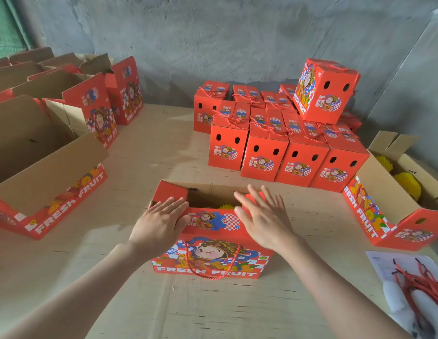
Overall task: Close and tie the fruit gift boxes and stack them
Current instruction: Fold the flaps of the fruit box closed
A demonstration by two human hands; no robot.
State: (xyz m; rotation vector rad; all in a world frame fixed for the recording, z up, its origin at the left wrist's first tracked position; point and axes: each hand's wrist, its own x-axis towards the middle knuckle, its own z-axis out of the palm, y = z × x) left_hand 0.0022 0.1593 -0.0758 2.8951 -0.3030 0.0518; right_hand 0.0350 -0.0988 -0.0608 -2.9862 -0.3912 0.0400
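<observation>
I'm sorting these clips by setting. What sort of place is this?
Likely a makeshift packing room for fruit gifts: a bare concrete wall, rows of tied red gift boxes, open boxes waiting at the left, and loose red cords at the right.

Open box (210,231) lies before closed boxes (281,152), one box (327,90) on top

"FRESH FRUIT" runs in white capitals along the bottom of the box at lower centre (210,243). It also runs along the open box at left (66,204), down the open box at right (364,216) and down the tilted box at upper right (325,91). The closed boxes (262,157) at mid-frame show the Chinese characters "鲜果"; their smaller print is unreadable.
</observation>
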